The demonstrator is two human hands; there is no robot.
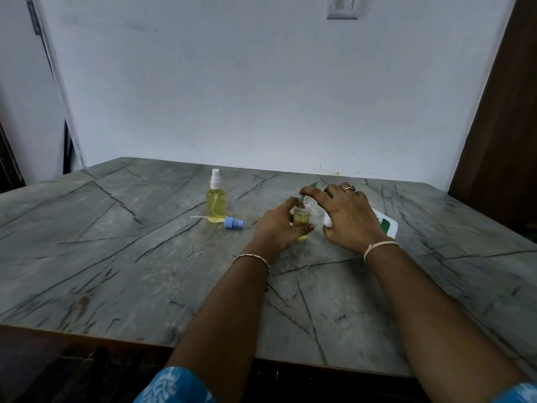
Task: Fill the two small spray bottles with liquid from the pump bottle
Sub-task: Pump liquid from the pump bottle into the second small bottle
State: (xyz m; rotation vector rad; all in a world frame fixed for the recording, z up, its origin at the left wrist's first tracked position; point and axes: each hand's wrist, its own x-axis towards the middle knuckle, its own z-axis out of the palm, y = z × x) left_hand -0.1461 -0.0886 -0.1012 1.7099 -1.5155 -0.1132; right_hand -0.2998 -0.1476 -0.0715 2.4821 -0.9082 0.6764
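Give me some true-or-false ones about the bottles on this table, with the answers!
1. The white-capped bottle holds yellow liquid. True.
2. The blue sprayer cap is screwed onto a bottle. False: it lies loose on the table.
3. The left hand holds the small open bottle. True.
4. The pump bottle stands upright. False: the right hand holds it tipped toward the small open bottle.

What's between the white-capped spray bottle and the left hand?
In the head view, a blue spray cap lies on the table between the white-capped spray bottle and left hand.
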